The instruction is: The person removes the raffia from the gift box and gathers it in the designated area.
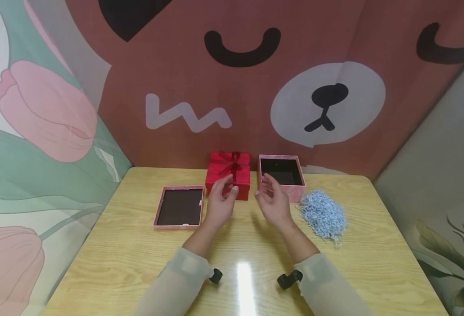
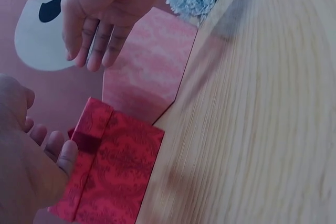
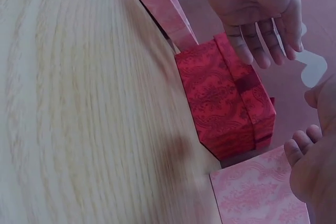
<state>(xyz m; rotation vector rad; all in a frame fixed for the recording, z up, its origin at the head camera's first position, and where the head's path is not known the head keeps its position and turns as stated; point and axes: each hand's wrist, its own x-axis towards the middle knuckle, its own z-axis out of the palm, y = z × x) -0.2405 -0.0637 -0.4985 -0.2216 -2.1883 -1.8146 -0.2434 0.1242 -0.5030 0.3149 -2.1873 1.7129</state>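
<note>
A: Red patterned cardboard gift box (image 1: pixel 228 175) with dark red ribbon bow (image 1: pixel 233 163): closed, at far centre of the pale wood-grain table (image 1: pixel 137 245).

B: Hands?

A: Left hand (image 1: pixel 219 202) at the box's near left corner, fingers loosely spread, fingertips at the box's front edge; contact cannot be confirmed. Right hand (image 1: pixel 273 201) just right of the box, fingers relaxed and apart, gripping nothing.

B: Neighbours?

A: 1 pink open square box (image 1: pixel 281 176) just right of the red one, dark inside. 1 pink shallow lid (image 1: pixel 179 207) lying inside-up, to the near left. Heap of pale blue shredded paper (image 1: pixel 322 214) at right, beside the pink box.

B: Wrist views?

A: Both show fingers straight, near the red box's side.
</note>
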